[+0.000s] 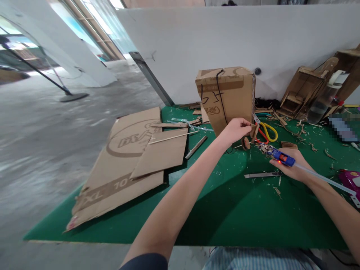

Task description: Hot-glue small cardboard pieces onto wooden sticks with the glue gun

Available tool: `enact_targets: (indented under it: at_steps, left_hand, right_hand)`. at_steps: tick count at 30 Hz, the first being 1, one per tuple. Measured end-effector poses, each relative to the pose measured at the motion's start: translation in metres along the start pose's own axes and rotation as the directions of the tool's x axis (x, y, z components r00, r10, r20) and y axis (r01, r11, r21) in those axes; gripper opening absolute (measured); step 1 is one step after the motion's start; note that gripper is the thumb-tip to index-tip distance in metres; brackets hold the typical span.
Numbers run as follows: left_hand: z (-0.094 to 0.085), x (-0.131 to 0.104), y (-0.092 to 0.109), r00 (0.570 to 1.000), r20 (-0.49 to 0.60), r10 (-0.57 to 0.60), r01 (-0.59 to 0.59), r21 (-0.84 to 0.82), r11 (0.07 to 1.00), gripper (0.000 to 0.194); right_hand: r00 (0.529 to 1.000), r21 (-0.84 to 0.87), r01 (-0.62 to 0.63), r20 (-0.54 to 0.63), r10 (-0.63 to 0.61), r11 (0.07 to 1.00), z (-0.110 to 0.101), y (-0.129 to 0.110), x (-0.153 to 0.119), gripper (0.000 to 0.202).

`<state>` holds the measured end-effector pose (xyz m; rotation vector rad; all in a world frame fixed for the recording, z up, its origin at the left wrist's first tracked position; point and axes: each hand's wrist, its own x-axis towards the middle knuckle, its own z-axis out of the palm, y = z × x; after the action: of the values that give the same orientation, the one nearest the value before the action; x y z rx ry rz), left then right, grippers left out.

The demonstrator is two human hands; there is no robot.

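My left hand is stretched forward and pinches a small brown cardboard piece just in front of an upright cardboard box; a small round cardboard disc hangs below the piece. My right hand grips a blue glue gun with a red light, its nozzle pointing left toward the cardboard piece. A clear glue stick sticks out of the gun's back along my right forearm.
Green table strewn with cardboard scraps. Flat cardboard sheets lie at left over the table edge. Yellow-and-red scissors lie beside the box. A metal blade rests near my right hand. Cardboard models and a plastic bottle stand at back right; a pink object lies at far right.
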<state>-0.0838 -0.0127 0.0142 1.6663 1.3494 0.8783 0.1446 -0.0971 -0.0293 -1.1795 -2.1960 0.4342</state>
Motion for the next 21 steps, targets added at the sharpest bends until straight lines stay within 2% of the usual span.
enact_targets:
  at_steps: [5,12,21]
  left_hand:
    - [0.0018,-0.0004,-0.0014,1.000,0.015,0.001,-0.002,0.026,1.000,0.011]
    - [-0.0011,-0.0005,0.0007,0.999,0.005,-0.039,0.039,-0.006,0.999,0.012]
    - [0.0015,0.0007,-0.0031,1.000,0.018,-0.021,0.020,0.007,1.000,0.011]
  right_hand:
    - [0.999,0.013,-0.004,-0.035,0.004,1.000,-0.0002,0.0005,-0.0014,0.035]
    - [1.000,-0.002,0.010,-0.016,-0.010,1.000,0.0011,0.0015,-0.0008,0.036]
    - [0.999,0.026,-0.002,-0.052,0.003,1.000,-0.0019,0.0021,-0.0004,0.037]
